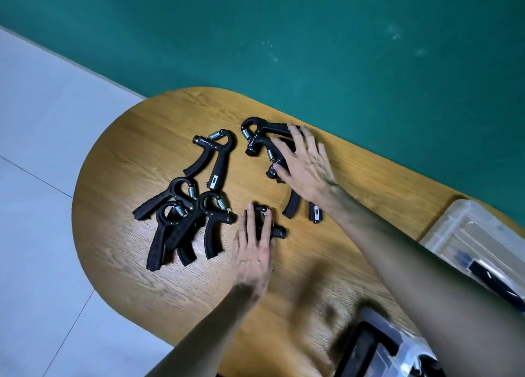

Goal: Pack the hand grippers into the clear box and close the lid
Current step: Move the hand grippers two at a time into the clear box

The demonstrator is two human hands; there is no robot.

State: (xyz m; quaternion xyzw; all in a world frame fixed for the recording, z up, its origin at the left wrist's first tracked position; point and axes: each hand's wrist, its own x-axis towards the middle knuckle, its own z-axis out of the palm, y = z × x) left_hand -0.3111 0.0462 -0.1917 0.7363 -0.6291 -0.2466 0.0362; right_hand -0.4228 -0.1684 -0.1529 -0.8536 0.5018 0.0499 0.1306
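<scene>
Because the wooden table (136, 138) is long and rounded at its far end, the black hand grippers lie spread across that end while the containers sit back near the person, so every piece has to be carried toward the body. At the right edge lies what looks like the clear lid (466, 234), flat with a black clasp, and at the bottom edge a blurred clear box (397, 351) with dark shapes already in it, though how many I cannot tell. A tangled heap of three grippers (181, 220) rests at the left, handles overlapping, and a lone gripper (213, 156) lies just beyond it; none of these is touched. The right hand (305, 168) reaches farthest, fingers spread and nearly straight, pressing down over a pair of stacked grippers (261, 138), probably to gather both at once. The left hand (251, 249) lies nearer, fingers extended flat over a single gripper (277, 232) whose knob pokes out at the right; neither hand has yet curled round anything.
</scene>
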